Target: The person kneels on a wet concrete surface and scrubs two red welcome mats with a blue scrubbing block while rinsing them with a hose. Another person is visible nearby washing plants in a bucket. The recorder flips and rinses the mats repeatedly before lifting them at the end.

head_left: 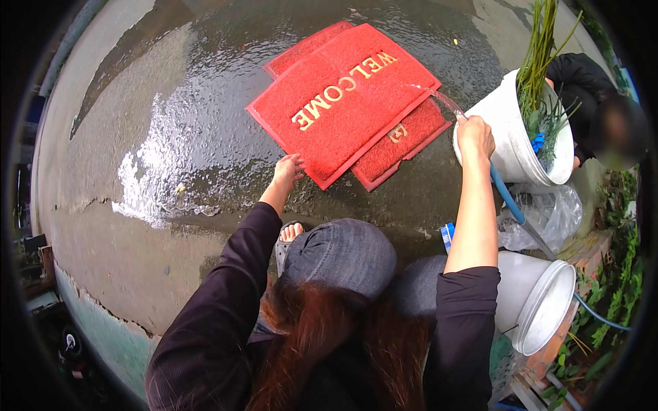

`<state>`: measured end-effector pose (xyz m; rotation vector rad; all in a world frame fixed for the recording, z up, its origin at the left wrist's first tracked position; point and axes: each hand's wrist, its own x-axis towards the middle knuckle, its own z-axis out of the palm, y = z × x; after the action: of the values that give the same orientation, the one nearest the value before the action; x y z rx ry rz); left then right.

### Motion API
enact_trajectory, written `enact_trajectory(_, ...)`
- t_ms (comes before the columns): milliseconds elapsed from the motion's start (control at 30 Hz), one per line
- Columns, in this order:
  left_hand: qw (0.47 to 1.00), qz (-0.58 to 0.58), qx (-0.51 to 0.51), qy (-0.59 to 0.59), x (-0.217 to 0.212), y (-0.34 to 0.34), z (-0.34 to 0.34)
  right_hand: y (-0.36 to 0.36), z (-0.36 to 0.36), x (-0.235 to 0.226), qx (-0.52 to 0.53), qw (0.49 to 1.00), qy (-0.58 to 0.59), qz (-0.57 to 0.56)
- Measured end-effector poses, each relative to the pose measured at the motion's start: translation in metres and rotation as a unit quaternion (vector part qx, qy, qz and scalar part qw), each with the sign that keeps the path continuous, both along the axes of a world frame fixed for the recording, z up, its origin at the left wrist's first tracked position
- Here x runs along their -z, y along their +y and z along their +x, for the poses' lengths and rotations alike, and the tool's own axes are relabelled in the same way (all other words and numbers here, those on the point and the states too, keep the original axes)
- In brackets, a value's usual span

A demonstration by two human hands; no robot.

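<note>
A red doormat [384,103] with yellow lettering lies flat across the wet concrete. Under it, turned at a different angle, lies more red matting: one part [421,130] shows on the near right and another [308,48] on the far side. My right hand [475,137] is wrapped round a blue hose [506,195], right of the mats. A stream of water [442,97] arcs from the hose end onto the top mat. My left hand [288,171] is by the top mat's near-left edge, fingers stretched out and holding nothing; whether they touch the edge I cannot tell.
A white bucket [497,130] holding long green stems [538,61] stands at right, beside a crouching person in dark clothing [579,79]. Nearer are a clear plastic bag [555,209], a white bucket on its side [517,291] and a small blue-and-white packet [447,235]. Plants [617,288] line the right edge.
</note>
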<state>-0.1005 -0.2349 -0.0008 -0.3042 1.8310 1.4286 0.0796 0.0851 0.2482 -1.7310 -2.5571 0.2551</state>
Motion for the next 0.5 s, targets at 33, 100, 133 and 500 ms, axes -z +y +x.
enact_trajectory(33,0.997,-0.032,0.04,0.054,0.005,-0.003,-0.001,0.001,0.001,0.002,-0.004,1.0,0.01,0.01)
enact_trajectory(100,0.966,-0.082,0.128,0.208,0.006,-0.002,0.003,0.008,0.003,0.004,0.005,1.0,0.003,-0.006)
enact_trajectory(133,0.93,-0.099,0.172,0.308,-0.003,0.003,0.009,0.01,0.004,0.004,0.011,1.0,0.0,-0.013)
enact_trajectory(500,0.684,-0.275,0.572,0.36,-0.02,0.024,0.038,0.01,0.004,0.008,-0.003,1.0,-0.014,-0.001)
